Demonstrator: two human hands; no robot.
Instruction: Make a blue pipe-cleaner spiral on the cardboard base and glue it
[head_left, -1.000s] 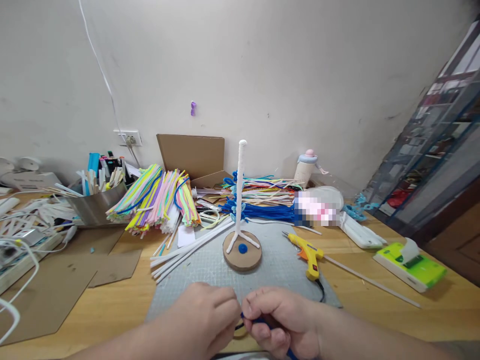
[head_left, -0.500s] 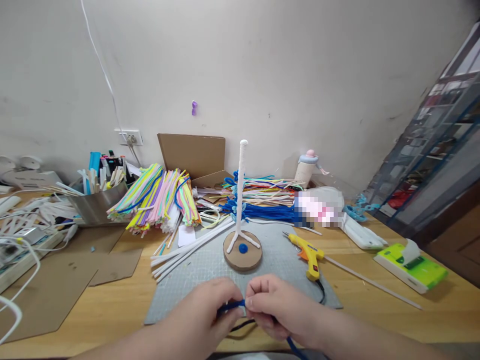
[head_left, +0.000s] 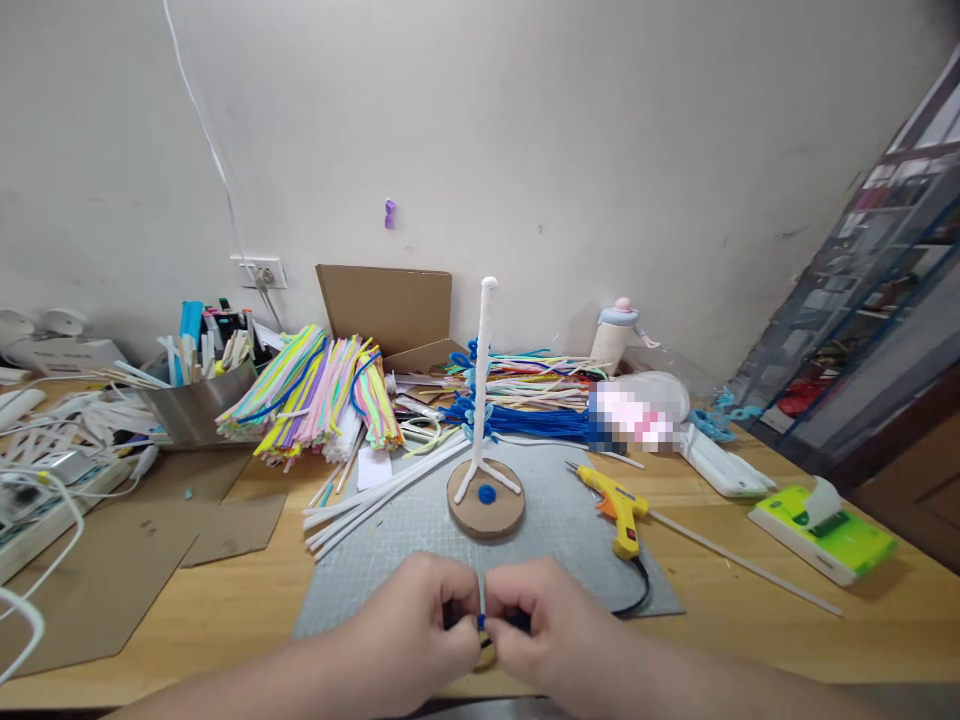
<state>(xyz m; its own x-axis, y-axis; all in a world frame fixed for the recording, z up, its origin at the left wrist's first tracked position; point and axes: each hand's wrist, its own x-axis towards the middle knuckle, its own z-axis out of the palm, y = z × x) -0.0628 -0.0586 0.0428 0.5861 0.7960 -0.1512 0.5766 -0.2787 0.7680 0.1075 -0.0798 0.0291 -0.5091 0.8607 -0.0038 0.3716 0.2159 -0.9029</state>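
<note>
Hiding more of the blue pipe cleaner [head_left: 481,622] than a moment ago, the left hand [head_left: 416,625] and right hand [head_left: 551,625] pinch it thumb to thumb, this side of the cardboard disc [head_left: 486,519], apparently shaping one short stretch.

A thin, dark blue chenille stem [head_left: 481,622] is held between the left hand [head_left: 420,625] and the right hand [head_left: 551,620], pinched by the fingers of both. Only a short piece of it is visible in the narrow gap — the rest is covered, so its full shape cannot be told. It appears over the front part of the grey gridded mat [head_left: 352,585].
</note>
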